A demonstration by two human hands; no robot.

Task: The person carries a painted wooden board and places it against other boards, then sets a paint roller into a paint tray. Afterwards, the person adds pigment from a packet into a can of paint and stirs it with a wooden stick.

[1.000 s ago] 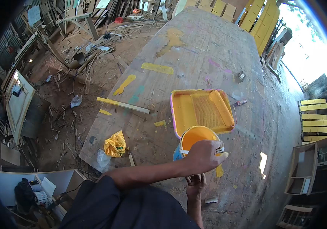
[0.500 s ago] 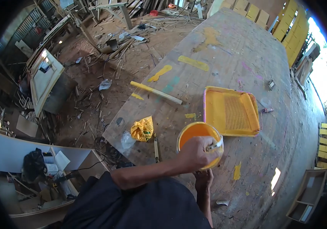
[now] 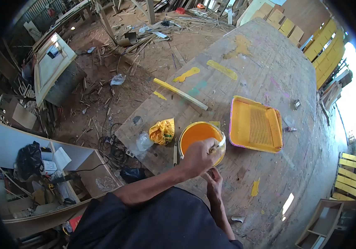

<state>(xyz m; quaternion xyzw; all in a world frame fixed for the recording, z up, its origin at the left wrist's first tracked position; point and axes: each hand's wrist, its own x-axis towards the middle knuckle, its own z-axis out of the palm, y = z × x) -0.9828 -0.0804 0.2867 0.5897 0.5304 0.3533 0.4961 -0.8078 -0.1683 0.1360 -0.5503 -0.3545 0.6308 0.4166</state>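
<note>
A round bucket (image 3: 186, 141) of orange-yellow paint is in front of me at the near side of the wooden table. My left hand (image 3: 203, 157) reaches across its opening with closed fingers, gripping the far right rim, where a pale strip shows by the fingers. Below the rim, my right hand (image 3: 214, 182) has its curled fingers against the near side of the bucket; the fingertips are partly hidden. A yellow paint tray (image 3: 244, 128) lies to the right, with a paint roller (image 3: 274, 128) along its right side.
A crumpled yellow bag (image 3: 162, 131) and clear plastic (image 3: 144, 142) lie left of the bucket. A yellow-painted wooden strip (image 3: 180, 93) lies farther back on the table (image 3: 261, 70). An open cabinet (image 3: 90, 166) stands at the lower left, and scrap wood litters the floor.
The bucket has moved left, away from the paint tray, with both hands moving along with it. The view has shifted slightly.
</note>
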